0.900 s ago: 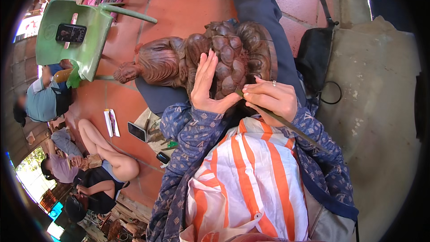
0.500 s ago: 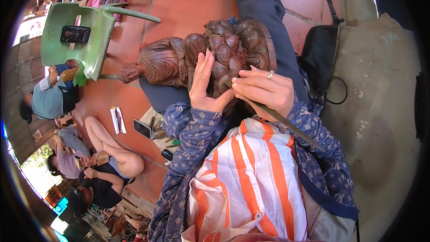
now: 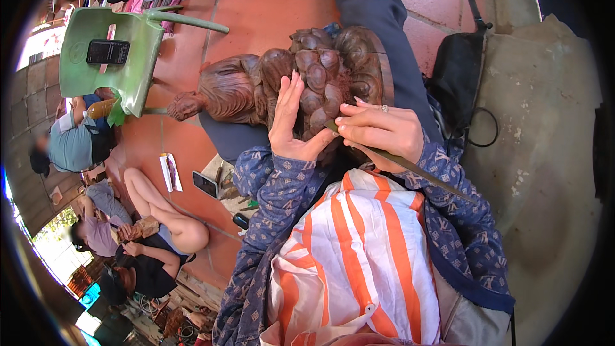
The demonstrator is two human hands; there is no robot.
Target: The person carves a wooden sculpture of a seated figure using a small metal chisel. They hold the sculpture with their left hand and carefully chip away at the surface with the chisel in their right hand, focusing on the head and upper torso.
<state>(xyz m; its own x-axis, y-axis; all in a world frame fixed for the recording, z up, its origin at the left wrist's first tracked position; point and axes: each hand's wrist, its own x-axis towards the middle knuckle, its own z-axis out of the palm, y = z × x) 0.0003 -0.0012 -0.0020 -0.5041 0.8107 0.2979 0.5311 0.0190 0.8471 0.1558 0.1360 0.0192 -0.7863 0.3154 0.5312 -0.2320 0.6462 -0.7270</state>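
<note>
Across my lap lies a dark brown wooden statue (image 3: 229, 83), with a robed figure's head at the left and rounded, lobed carving at the right. My left hand (image 3: 289, 123) rests on its near side, fingers stretched out and thumb apart. In my right hand (image 3: 384, 133), which wears a ring, the fingers are closed round a long, flat, dark file-like tool (image 3: 430, 176). The tool's tip lies beside my left thumb, against the near edge of the carving. Exactly where the tip meets the wood is hidden by my fingers.
A green plastic chair (image 3: 110, 29) at the far left bears a phone (image 3: 107, 52). Another phone (image 3: 205, 184) lies by my left elbow. Several people sit at the left, one holding a wooden carving (image 3: 138, 228). A black bag (image 3: 456, 70) lies at the right.
My right hand and the tool have shifted slightly to the right and toward me, and the tool lies a little flatter. My left hand keeps nearly the same place on the statue.
</note>
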